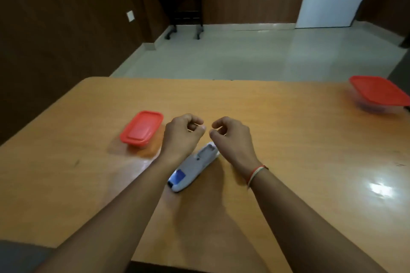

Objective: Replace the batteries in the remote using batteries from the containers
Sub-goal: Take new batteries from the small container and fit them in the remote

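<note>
A white remote (192, 166) lies back side up on the wooden table (288, 139), slanted between my forearms, with a blue label near its close end. My left hand (183, 132) and my right hand (230, 134) hover just above its far end, fingers loosely curled, thumb and forefinger nearly touching, nothing visible in either. A clear container with a red lid (142, 128) stands shut just left of my left hand. A second red-lidded container (379, 94) stands shut at the table's far right edge. No batteries are visible.
The table's far edge runs beyond my hands, with tiled floor past it. A dark side table (184, 6) stands against the wooden wall. A glare spot shows on the table at right.
</note>
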